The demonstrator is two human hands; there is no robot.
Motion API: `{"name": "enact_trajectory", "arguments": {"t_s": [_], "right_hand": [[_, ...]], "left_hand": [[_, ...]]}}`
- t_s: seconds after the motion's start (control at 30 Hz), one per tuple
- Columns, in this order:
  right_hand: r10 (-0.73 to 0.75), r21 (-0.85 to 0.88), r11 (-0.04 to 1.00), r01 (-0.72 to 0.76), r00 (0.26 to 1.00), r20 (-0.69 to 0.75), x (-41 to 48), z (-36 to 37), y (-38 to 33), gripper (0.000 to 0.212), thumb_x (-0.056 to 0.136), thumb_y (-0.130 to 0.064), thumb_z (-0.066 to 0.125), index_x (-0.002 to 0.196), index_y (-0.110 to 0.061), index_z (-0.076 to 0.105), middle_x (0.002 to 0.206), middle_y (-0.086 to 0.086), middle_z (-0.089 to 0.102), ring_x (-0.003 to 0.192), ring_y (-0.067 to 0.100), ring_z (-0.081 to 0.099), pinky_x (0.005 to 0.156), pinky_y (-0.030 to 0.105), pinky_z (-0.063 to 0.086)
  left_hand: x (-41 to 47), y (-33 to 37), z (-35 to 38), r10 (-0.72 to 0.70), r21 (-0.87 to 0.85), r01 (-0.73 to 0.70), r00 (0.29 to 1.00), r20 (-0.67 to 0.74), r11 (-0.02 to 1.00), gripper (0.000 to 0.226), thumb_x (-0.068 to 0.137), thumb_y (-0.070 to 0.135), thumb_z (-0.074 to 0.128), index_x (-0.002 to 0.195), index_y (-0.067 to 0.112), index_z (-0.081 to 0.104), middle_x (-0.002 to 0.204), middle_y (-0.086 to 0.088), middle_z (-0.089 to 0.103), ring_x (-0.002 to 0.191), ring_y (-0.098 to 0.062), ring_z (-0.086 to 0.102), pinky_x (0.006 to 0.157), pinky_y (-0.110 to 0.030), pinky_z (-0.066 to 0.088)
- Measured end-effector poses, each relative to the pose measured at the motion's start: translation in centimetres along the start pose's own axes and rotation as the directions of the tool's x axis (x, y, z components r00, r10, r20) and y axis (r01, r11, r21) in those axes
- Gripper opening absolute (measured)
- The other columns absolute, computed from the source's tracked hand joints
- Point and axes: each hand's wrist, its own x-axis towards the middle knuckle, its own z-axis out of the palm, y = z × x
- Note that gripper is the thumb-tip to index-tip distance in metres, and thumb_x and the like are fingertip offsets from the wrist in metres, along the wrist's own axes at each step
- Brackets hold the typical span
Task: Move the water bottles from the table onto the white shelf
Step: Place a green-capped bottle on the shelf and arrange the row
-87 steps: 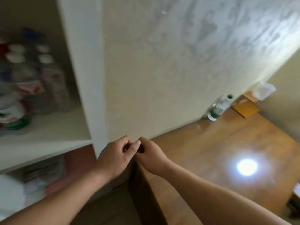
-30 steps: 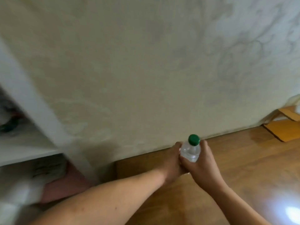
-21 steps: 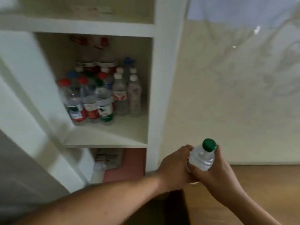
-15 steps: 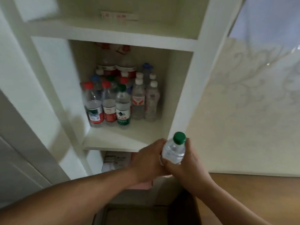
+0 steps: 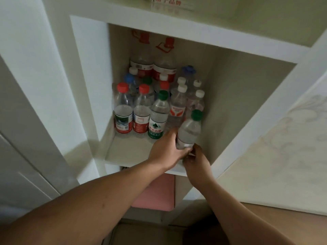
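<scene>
A clear water bottle with a green cap [image 5: 189, 131] stands tilted at the front right of the white shelf [image 5: 127, 152] compartment. My left hand [image 5: 168, 149] grips its lower body from the left. My right hand [image 5: 196, 161] holds its base from below and the right. Behind it, several bottles with red, green, white and blue caps [image 5: 155, 106] stand packed on the shelf board, with two large red-handled jugs [image 5: 154, 68] at the back.
The white shelf's right upright [image 5: 276, 106] stands close to the held bottle. A pink panel [image 5: 155, 193] sits in the compartment below. A strip of the wooden table [image 5: 283, 223] shows at the lower right, against a pale patterned wall [image 5: 283, 165].
Both hands took the green-capped bottle off the table, carried it left and up to the shelf, and now have it inside the compartment beside the other bottles.
</scene>
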Motion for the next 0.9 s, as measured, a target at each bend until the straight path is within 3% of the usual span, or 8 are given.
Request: {"name": "enact_trajectory", "arguments": {"t_s": [0.1, 0.2, 0.33, 0.5, 0.63, 0.77, 0.9], "right_hand": [[0.029, -0.045, 0.999, -0.029, 1.0, 0.003, 2.2, 1.5, 0.1, 0.04, 0.1, -0.028, 0.073, 0.134, -0.023, 0.051, 0.111, -0.007, 0.07, 0.098, 0.019, 0.07, 0.063, 0.013, 0.042], [0.015, -0.01, 1.0, -0.015, 1.0, -0.008, 3.7, 2.7, -0.3, 0.048, 0.098, -0.036, 0.075, 0.139, -0.028, 0.051, 0.119, -0.008, 0.069, 0.096, 0.014, 0.067, 0.064, 0.018, 0.043], [-0.024, 0.038, 0.999, 0.024, 1.0, -0.014, 5.6, 4.1, -0.2, 0.057, 0.097, -0.037, 0.077, 0.147, -0.034, 0.049, 0.128, -0.01, 0.067, 0.111, 0.014, 0.066, 0.08, 0.023, 0.049], [-0.001, -0.038, 0.999, 0.0, 0.999, -0.041, 7.4, 5.2, 0.1, 0.067, 0.096, -0.05, 0.072, 0.155, -0.044, 0.042, 0.141, -0.005, 0.062, 0.126, 0.021, 0.063, 0.106, 0.045, 0.053], [0.016, -0.08, 0.997, -0.017, 1.0, -0.014, 8.0, 5.1, 0.0, 0.073, 0.098, -0.052, 0.07, 0.161, -0.044, 0.035, 0.149, -0.002, 0.056, 0.133, 0.022, 0.059, 0.111, 0.043, 0.051], [0.017, -0.061, 0.998, -0.016, 1.0, 0.024, 8.1, 5.1, 0.3, 0.074, 0.1, -0.047, 0.069, 0.164, -0.043, 0.032, 0.155, -0.002, 0.05, 0.139, 0.02, 0.056, 0.116, 0.042, 0.048], [0.019, -0.088, 0.996, -0.018, 1.0, 0.014, 8.4, 5.2, 0.7, 0.071, 0.1, -0.049, 0.068, 0.162, -0.04, 0.036, 0.155, -0.003, 0.05, 0.14, 0.021, 0.054, 0.116, 0.042, 0.047]], "left_hand": [[-0.2, -1.7, 0.6, 0.031, 0.014, -0.03, 0.997, -0.073, 0.999, 0.065, 0.088, 0.051, 0.08, 0.138, 0.02, 0.053, 0.13, 0.002, 0.065, 0.114, -0.019, 0.065, 0.09, -0.038, 0.057], [-2.0, -4.8, 0.6, -0.038, -0.003, 0.038, 0.986, -0.165, 0.999, 0.045, 0.094, 0.049, 0.075, 0.124, 0.023, 0.053, 0.116, 0.007, 0.057, 0.105, -0.014, 0.058, 0.082, -0.035, 0.054], [-0.9, -7.6, -0.9, -0.164, -0.027, 0.162, 0.979, -0.12, 0.987, 0.033, 0.096, 0.042, 0.073, 0.115, 0.025, 0.053, 0.109, 0.008, 0.057, 0.102, -0.014, 0.058, 0.082, -0.032, 0.048], [0.0, -8.7, -1.2, -0.111, 0.003, 0.112, 0.991, -0.078, 0.994, 0.028, 0.096, 0.034, 0.073, 0.114, 0.026, 0.053, 0.103, 0.007, 0.058, 0.095, -0.014, 0.059, 0.081, -0.034, 0.052], [0.1, -9.9, -0.9, -0.082, -0.007, 0.082, 0.992, -0.092, 0.997, 0.025, 0.097, 0.03, 0.073, 0.114, 0.027, 0.055, 0.103, 0.008, 0.059, 0.093, -0.009, 0.06, 0.08, -0.029, 0.051], [0.3, -10.2, -0.8, -0.088, 0.023, 0.091, 0.991, -0.102, 0.996, 0.022, 0.094, 0.023, 0.072, 0.089, 0.022, 0.051, 0.085, 0.003, 0.053, 0.079, -0.015, 0.053, 0.068, -0.032, 0.043], [1.0, -10.6, -2.2, -0.053, 0.215, 0.08, 0.99, -0.127, 0.973, 0.031, 0.09, 0.025, 0.071, 0.073, 0.02, 0.046, 0.078, 0.004, 0.047, 0.072, -0.02, 0.049, 0.064, -0.036, 0.041]]}}
